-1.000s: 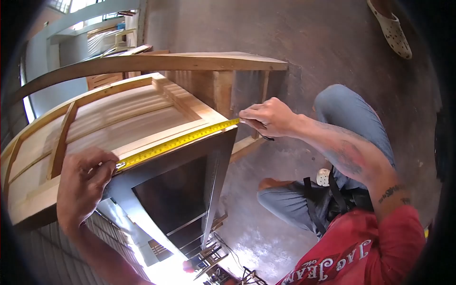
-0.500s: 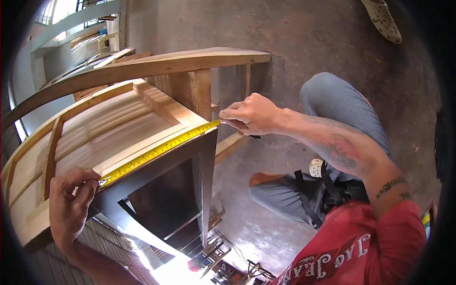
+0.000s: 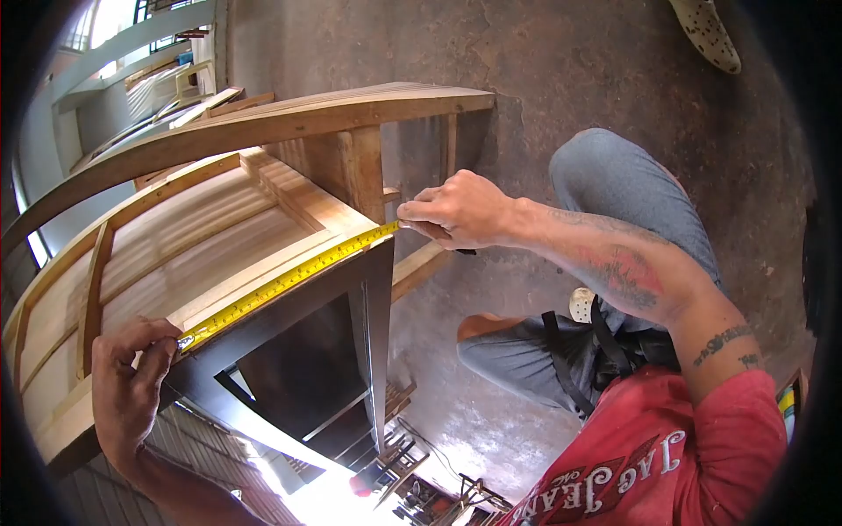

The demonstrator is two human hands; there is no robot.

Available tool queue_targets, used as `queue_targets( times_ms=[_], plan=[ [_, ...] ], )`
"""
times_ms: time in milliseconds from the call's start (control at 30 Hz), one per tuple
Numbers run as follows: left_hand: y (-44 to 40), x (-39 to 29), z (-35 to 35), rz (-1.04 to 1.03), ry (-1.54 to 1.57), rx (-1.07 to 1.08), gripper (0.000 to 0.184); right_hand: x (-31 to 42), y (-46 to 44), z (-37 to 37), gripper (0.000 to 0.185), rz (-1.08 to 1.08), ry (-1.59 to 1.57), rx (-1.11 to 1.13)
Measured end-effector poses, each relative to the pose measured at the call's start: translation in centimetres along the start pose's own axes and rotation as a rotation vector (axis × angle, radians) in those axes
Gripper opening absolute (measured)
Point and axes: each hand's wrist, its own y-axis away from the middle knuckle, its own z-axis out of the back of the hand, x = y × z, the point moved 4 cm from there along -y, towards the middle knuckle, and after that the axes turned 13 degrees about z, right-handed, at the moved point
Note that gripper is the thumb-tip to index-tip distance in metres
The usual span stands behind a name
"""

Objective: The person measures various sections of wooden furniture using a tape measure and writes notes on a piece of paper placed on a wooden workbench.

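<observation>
A yellow tape measure (image 3: 289, 279) is stretched along the edge where a pale wooden frame (image 3: 254, 295) meets a dark panel (image 3: 272, 323). My left hand (image 3: 132, 377) is closed at the lower left, pinching the tape's metal-tipped end between thumb and fingers. At the far corner, my right hand (image 3: 460, 210) is closed around the tape's other end. A small dark part shows beneath that hand; most of what lies inside the palm is hidden. The dark panel has a large opening and a curved edge below the tape.
A curved wooden rail (image 3: 289, 127) arches above the frame, joined to a wooden post (image 3: 364, 171). My bent knees (image 3: 605, 167) are at the right, over the concrete floor (image 3: 526, 96). A perforated clog (image 3: 709, 39) is at the top right. Wooden pieces lie at the bottom.
The whole view has shifted slightly, so the furniture appears a little further left. Both hands keep their hold on the stretched tape.
</observation>
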Motion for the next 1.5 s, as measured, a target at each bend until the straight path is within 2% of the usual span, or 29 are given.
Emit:
queue_targets(
  times_ms=[167,367,533,633,833,1033,1133,1233,1500],
  plan=[
    [0.2,0.3,-0.1,-0.053,0.03,-0.024,0.008,0.3,-0.4,0.5,0.015,-0.011,0.03,0.027],
    [0.1,-0.2,-0.2,-0.05,-0.024,-0.016,0.01,0.0,0.0,-0.4,0.012,0.013,0.016,-0.058],
    [-0.1,0.2,-0.2,-0.066,-0.039,-0.01,0.01,0.3,-0.2,0.3,0.014,-0.003,0.015,-0.011],
    [0.1,-0.4,-0.1,0.028,-0.08,0.034,0.006,0.3,-0.2,0.3,0.014,-0.002,0.026,-0.001],
    [0.0,-0.3,-0.2,-0.14,-0.136,-0.041,0.01,0.2,-0.3,0.4,0.014,0.004,0.018,0.014],
    [-0.1,-0.3,-0.2,-0.117,-0.125,-0.015,0.009,0.1,-0.3,0.2,0.014,0.021,0.016,-0.007],
    [-0.2,-0.1,-0.2,-0.042,-0.1,-0.005,0.008,0.2,-0.2,0.3,0.016,-0.005,0.016,0.032],
    [-0.2,0.4,-0.4,-0.108,-0.022,-0.022,0.007,0.1,-0.2,0.1,0.017,0.002,0.019,0.029],
    [-0.2,0.0,-0.5,-0.084,-0.084,-0.038,0.005,0.1,0.1,0.1,0.016,-0.021,0.021,0.049]
  ],
)
